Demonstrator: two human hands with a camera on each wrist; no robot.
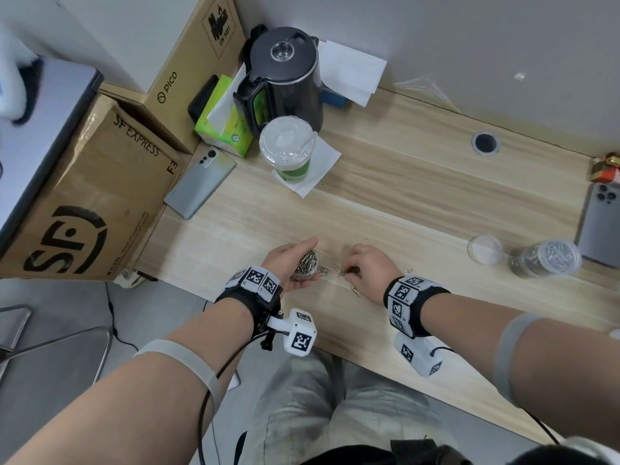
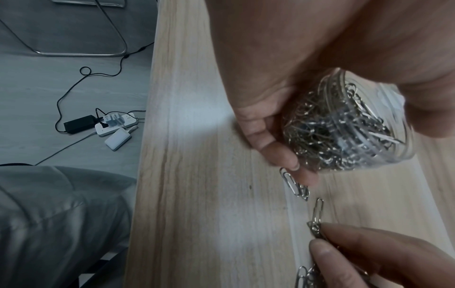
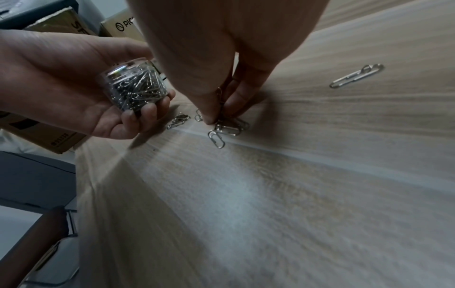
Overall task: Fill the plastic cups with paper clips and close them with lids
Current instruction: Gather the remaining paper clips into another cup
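Note:
My left hand [image 1: 295,263] grips a small clear plastic cup [image 1: 306,265] [image 2: 344,124] [image 3: 136,87] packed with silver paper clips, tilted just above the wooden table [image 1: 419,203]. Beside it my right hand [image 1: 365,266] [image 3: 216,109] pinches loose paper clips [image 3: 227,127] [image 2: 316,220] lying on the table. More clips [image 3: 178,120] lie under the cup. A single clip [image 3: 357,76] lies apart to the right. A second cup full of clips [image 1: 545,258] with a lid on it stands at the right, with a loose clear lid [image 1: 484,249] next to it.
A black kettle [image 1: 285,78], a lidded green drink cup [image 1: 288,147] on a napkin, a tissue box [image 1: 223,119] and cardboard boxes [image 1: 87,203] crowd the back left. One phone [image 1: 199,181] lies at the left, another phone [image 1: 600,223] at the right edge.

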